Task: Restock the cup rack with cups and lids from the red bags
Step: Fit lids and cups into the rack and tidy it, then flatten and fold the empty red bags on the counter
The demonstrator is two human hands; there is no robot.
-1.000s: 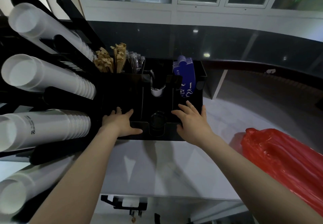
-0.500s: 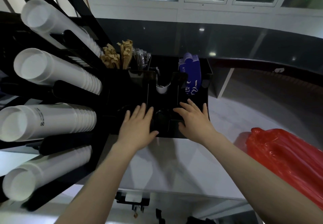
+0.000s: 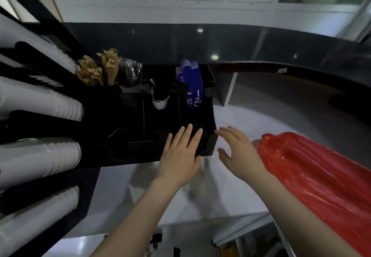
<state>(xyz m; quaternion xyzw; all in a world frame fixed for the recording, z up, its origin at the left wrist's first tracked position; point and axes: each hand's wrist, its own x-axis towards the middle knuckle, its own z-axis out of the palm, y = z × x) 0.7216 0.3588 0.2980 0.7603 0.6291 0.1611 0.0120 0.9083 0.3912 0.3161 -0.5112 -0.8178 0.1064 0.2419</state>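
Note:
A black cup rack (image 3: 50,128) fills the left side, with stacks of white paper cups (image 3: 40,100) lying in its slots. Beside it stands a black condiment organizer (image 3: 140,120). My left hand (image 3: 181,156) hovers with straight fingers over the organizer's front right corner. My right hand (image 3: 239,154) is open and empty just right of that corner, fingers spread. A red plastic bag (image 3: 313,178) lies on the white counter (image 3: 152,200) at the right, close to my right forearm.
The organizer holds brown paper packets (image 3: 98,70), wrapped utensils (image 3: 130,72), blue sleeves (image 3: 190,84) and a small white cup (image 3: 159,104). A dark curved counter ledge (image 3: 281,64) runs behind. The counter's front edge is just below my arms.
Both hands have come off the organizer's front and shifted right. The left hand moved from the left compartment to the right corner; the right hand moved off toward the red bag.

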